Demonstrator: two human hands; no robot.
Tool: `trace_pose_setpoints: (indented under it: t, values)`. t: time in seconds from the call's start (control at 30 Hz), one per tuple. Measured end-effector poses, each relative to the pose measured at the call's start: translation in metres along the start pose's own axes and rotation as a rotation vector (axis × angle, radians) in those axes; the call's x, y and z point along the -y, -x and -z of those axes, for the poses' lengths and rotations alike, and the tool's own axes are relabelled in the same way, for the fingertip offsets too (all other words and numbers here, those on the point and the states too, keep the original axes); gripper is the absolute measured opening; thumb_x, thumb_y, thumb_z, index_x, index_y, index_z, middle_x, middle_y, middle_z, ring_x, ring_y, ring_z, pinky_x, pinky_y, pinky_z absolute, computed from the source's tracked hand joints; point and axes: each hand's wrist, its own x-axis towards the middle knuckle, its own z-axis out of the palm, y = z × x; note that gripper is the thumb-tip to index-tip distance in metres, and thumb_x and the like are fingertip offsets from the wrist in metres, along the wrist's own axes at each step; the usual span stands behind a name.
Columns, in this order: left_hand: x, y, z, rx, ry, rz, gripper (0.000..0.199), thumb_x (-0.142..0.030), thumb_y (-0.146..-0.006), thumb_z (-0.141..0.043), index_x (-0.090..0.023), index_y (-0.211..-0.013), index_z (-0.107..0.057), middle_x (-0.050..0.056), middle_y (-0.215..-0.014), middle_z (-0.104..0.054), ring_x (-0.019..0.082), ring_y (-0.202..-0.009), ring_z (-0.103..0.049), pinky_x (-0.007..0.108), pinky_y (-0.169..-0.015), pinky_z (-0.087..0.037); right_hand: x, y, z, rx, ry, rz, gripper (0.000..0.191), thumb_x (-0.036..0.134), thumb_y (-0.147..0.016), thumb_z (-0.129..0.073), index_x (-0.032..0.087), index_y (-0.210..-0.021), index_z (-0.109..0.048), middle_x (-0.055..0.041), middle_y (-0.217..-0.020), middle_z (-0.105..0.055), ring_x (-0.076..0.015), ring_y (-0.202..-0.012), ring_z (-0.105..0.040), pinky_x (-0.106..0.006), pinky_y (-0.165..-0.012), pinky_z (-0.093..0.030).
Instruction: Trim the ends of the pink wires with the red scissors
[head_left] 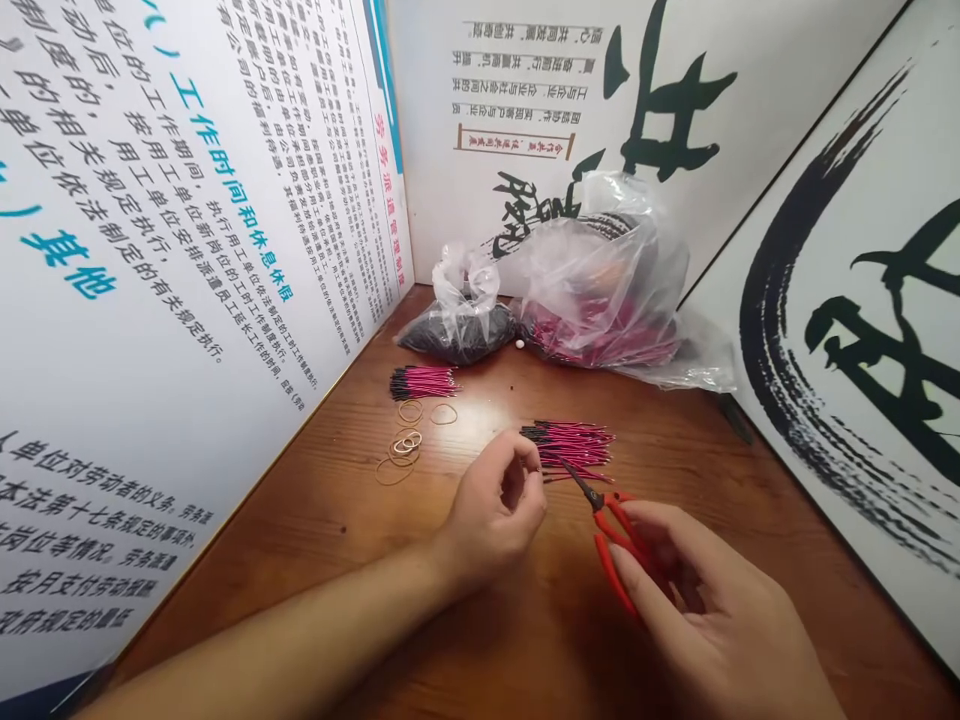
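Observation:
Red-handled scissors (611, 525) are held in my right hand (701, 590), with the dark blades pointing up and left over the near edge of a pile of pink-and-black sticks (570, 445). My left hand (502, 495) is closed in a pinch just left of the blade tips, near the pile's lower left end. What its fingertips hold is too small to make out. A second, smaller bundle of pink sticks with black ends (424, 382) lies farther back on the left.
Several rubber bands (405, 447) lie left of my left hand on the wooden table (300, 560). At the back stand a plastic bag of black pieces (457, 330) and a larger bag of pink sticks (600, 310). Printed panels (172, 200) enclose the table.

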Motion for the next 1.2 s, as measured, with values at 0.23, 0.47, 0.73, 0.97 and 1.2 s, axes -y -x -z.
trace_pose_setpoints:
  t: [0.23,0.47,0.73,0.97,1.2]
  values:
    - [-0.0026,-0.0011,0.0014,0.015,0.002,0.014,0.006,-0.013,-0.085,-0.051,-0.019,-0.084,-0.048,-0.003,-0.072,-0.042,0.011,-0.062,-0.039,0.025,-0.057,-0.033,0.0030,-0.0009,0.0060,-0.002,0.200,0.112,0.017,0.041,-0.090,-0.062,0.030,-0.103,-0.063,0.0041,-0.080,-0.073,-0.0122,-0.061,-0.069,-0.022,-0.061,-0.057]
    - [-0.0045,-0.0013,0.0012,-0.009,-0.020,0.009,0.005,-0.014,-0.085,-0.052,-0.019,-0.085,-0.049,-0.003,-0.072,-0.043,0.011,-0.062,-0.039,0.024,-0.057,-0.033,0.0039,-0.0007,0.0059,-0.081,0.294,0.192,0.022,0.046,-0.088,-0.063,0.027,-0.098,-0.065,0.0014,-0.067,-0.068,-0.0147,-0.049,-0.061,-0.028,-0.052,-0.051]
    - [-0.0048,-0.0016,0.0021,-0.009,-0.033,-0.038,0.009,-0.010,-0.084,-0.051,-0.019,-0.085,-0.050,-0.002,-0.075,-0.044,0.011,-0.064,-0.039,0.025,-0.059,-0.034,0.0048,-0.0011,0.0027,-0.076,0.281,0.198,0.018,0.044,-0.089,-0.063,0.028,-0.098,-0.065,0.0030,-0.066,-0.066,-0.0139,-0.050,-0.059,-0.029,-0.054,-0.049]
    - [-0.0055,-0.0012,0.0016,-0.004,-0.049,-0.052,0.010,-0.010,-0.084,-0.050,-0.019,-0.085,-0.050,-0.002,-0.076,-0.045,0.011,-0.065,-0.040,0.026,-0.061,-0.035,0.0040,0.0004,0.0015,-0.073,0.262,0.165,0.021,0.046,-0.089,-0.063,0.029,-0.099,-0.068,0.0017,-0.068,-0.067,-0.0140,-0.051,-0.058,-0.029,-0.053,-0.048]
    - [-0.0048,-0.0013,0.0017,-0.003,-0.074,-0.061,0.009,-0.011,-0.084,-0.050,-0.020,-0.085,-0.050,-0.001,-0.077,-0.046,0.012,-0.066,-0.041,0.026,-0.062,-0.036,0.0044,-0.0024,0.0034,-0.071,0.293,0.219,0.019,0.045,-0.089,-0.063,0.030,-0.100,-0.068,0.0032,-0.064,-0.066,-0.0134,-0.049,-0.060,-0.027,-0.050,-0.047]
